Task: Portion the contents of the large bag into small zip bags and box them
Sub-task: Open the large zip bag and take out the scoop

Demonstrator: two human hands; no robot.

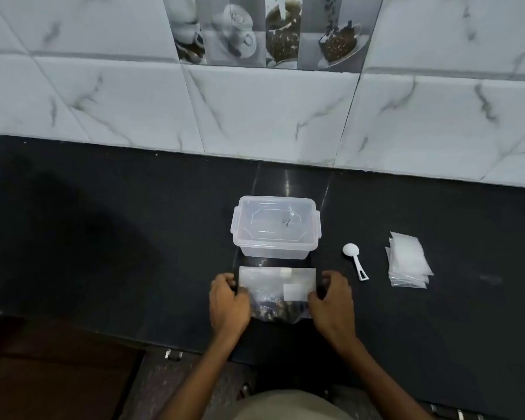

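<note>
A large clear zip bag (275,291) with dark contents in its lower part lies on the black counter (103,237) near the front edge. My left hand (228,301) grips its left side and my right hand (331,298) grips its right side, fingers curled over the edges. Just behind the bag stands a clear plastic box (275,230) with its lid on. A white plastic scoop (355,260) lies to the right of the box. Further right is a stack of small empty zip bags (408,260).
A white marble-tiled wall (255,110) rises behind the counter. The counter's front edge runs just below my hands, with drawer handles (173,355) beneath it.
</note>
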